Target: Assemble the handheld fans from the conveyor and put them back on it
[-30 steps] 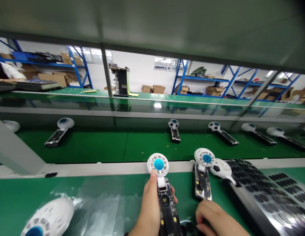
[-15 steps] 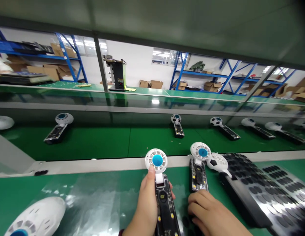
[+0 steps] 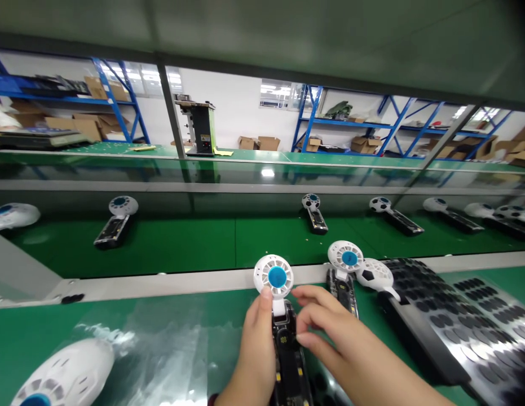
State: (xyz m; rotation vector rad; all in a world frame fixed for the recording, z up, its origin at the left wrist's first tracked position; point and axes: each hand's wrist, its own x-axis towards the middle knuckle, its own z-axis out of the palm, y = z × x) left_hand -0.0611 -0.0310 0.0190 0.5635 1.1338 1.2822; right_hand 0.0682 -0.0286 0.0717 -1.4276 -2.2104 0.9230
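Green bench (image 3: 160, 332); device (image 3: 291, 361) (upright-ish) in left hand (image 3: 256, 349).

left grip (image 3: 257, 347): holds fan-headed device (image 3: 288, 355) | right grip (image 3: 336, 332): beside it | green bench (image 3: 29, 327): below

Before you, the near green table (image 3: 17, 332) carries a crinkled clear plastic sheet (image 3: 169, 338), with a white fan (image 3: 71, 372) at lower left. To your right lie 1 fan with a visible circuit board (image 3: 343, 287), 1 football-patterned fan (image 3: 374, 274) and sheets of black discs (image 3: 460, 332). Past the pale rail (image 3: 160, 282), your darker green surface (image 3: 194, 242) holds a spaced row of fans (image 3: 315, 217).
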